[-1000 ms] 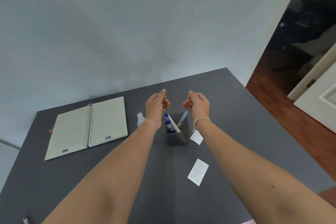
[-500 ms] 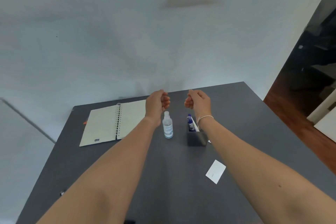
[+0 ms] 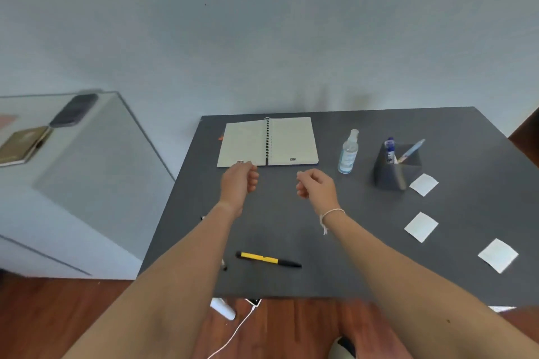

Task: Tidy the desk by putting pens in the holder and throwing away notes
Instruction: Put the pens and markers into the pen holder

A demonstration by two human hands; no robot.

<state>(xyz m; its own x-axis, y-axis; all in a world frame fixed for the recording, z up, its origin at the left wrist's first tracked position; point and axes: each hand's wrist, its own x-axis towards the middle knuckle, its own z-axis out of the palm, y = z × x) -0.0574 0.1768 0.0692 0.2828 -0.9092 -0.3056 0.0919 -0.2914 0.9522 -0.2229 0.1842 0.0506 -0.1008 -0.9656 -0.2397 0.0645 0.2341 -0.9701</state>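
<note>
A grey pen holder (image 3: 390, 173) stands at the right of the dark desk (image 3: 335, 277) with a blue marker (image 3: 388, 149) and a light blue pen (image 3: 411, 150) in it. A yellow and black pen (image 3: 267, 259) lies near the front edge, between my forearms. Three white notes lie on the right: one (image 3: 423, 184) beside the holder, one (image 3: 421, 226) nearer, one (image 3: 498, 255) at the far right. My left hand (image 3: 239, 182) and my right hand (image 3: 316, 188) hover mid-desk with fingers loosely curled, holding nothing.
An open spiral notebook (image 3: 267, 141) lies at the back of the desk, a clear spray bottle (image 3: 348, 153) to its right. A glass side table (image 3: 58, 137) on the left carries a phone and a book. A white cable (image 3: 233, 335) runs on the wooden floor.
The view has swung left and down. My right hand let go of the light blue pen, which now stands in the holder. Both hands moved left, away from the holder.
</note>
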